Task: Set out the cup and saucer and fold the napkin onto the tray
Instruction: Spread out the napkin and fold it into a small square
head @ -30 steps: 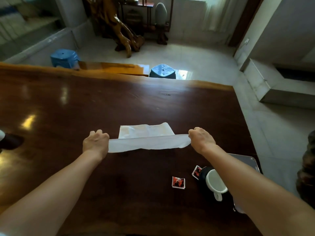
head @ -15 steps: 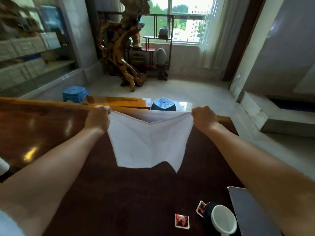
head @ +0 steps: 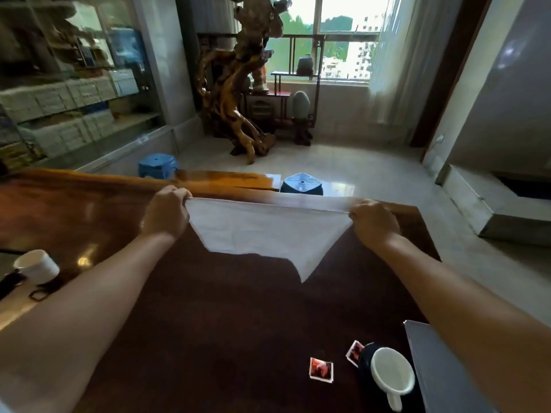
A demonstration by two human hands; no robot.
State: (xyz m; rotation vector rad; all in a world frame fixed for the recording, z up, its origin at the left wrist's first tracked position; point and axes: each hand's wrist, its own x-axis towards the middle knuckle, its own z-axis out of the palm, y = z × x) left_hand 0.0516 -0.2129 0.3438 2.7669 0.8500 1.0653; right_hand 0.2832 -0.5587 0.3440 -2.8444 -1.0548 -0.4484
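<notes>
A white napkin (head: 262, 231) hangs in the air above the dark wooden table (head: 208, 323), stretched taut along its top edge. My left hand (head: 165, 211) pinches its left corner and my right hand (head: 374, 223) pinches its right corner. The cloth drops to a point at the lower right. A white cup (head: 390, 375) with a handle stands on a dark saucer (head: 365, 359) near the table's front right. The grey tray (head: 438, 371) lies just right of the cup, partly hidden by my right forearm.
Two small red-and-white packets (head: 321, 369) lie left of the cup. A second white cup (head: 37, 266) sits at the table's left edge beside a black strap. Two blue stools (head: 301, 184) and a carved wooden root stand beyond the far edge.
Both hands have lifted the napkin off the table and spread it open in the air; my view has tilted upward toward the window.
</notes>
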